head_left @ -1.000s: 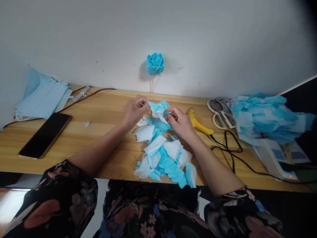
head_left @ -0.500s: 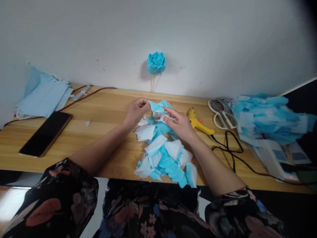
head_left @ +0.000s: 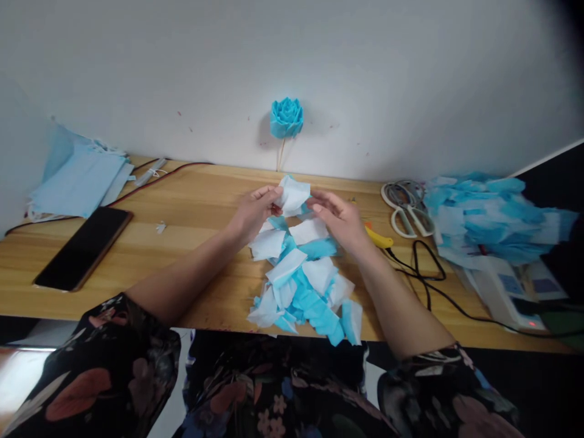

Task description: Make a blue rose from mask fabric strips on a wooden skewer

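Between the thumb and fingers of my left hand [head_left: 259,210], a cut piece of blue-and-white mask fabric [head_left: 294,194] is pinched at its left side, white face toward me. My right hand [head_left: 338,218] is at the piece's right edge, thumb and fingers parted; whether its fingertips touch the fabric is hard to see. Below both hands lies a loose pile of similar fabric pieces [head_left: 298,286], reaching to the table's front edge. Behind them a blue fabric flower [head_left: 286,117] on a thin stick [head_left: 281,155] leans against the wall.
Right of my hand lies a yellow glue gun [head_left: 378,237], partly hidden, with a black cord [head_left: 422,277]. Beyond are white-handled scissors [head_left: 410,222] and a heap of fabric pieces [head_left: 497,213]. On the left are a phone [head_left: 84,248] and stacked face masks [head_left: 79,176].
The held piece has turned and now shows its white face. My right hand has drawn slightly to the right, its fingers parted, now covering more of the glue gun.
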The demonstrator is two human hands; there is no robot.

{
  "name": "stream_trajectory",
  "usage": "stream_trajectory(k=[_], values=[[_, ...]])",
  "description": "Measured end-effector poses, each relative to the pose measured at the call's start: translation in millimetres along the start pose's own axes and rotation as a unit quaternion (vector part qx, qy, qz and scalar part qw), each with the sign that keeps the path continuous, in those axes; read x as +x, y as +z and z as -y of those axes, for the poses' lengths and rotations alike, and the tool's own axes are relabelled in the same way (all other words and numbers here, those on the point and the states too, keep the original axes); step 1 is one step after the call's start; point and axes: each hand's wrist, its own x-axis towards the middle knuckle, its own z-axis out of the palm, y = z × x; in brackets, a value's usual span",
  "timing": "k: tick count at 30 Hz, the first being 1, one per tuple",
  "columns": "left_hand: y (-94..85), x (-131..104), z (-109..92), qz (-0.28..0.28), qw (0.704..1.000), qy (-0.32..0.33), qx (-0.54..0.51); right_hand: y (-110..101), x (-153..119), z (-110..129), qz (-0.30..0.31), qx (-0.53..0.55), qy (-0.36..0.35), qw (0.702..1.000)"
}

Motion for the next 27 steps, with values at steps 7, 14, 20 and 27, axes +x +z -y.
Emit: stream_trajectory(k=[7, 14, 20, 27], values=[[4.3, -8, 3, 0.03, 0.994, 0.011, 0.109, 6, -5, 5, -0.095, -0.04, -0.037, 0.994], [0.2, -7, 0, 0.028, 0.982, 0.048, 0.178, 8, -4, -1, -0.132, -0.068, -0.045, 0.988], [3.3, -8, -1, 0.057, 0.971, 0.092, 0.215, 12, -6, 6, -0.118, -0.115, -0.061, 0.984], [2.8, -7, 7, 0.029, 0.978, 0.078, 0.19, 15, -9, 10, -0.102, -0.149, -0.063, 0.982]])
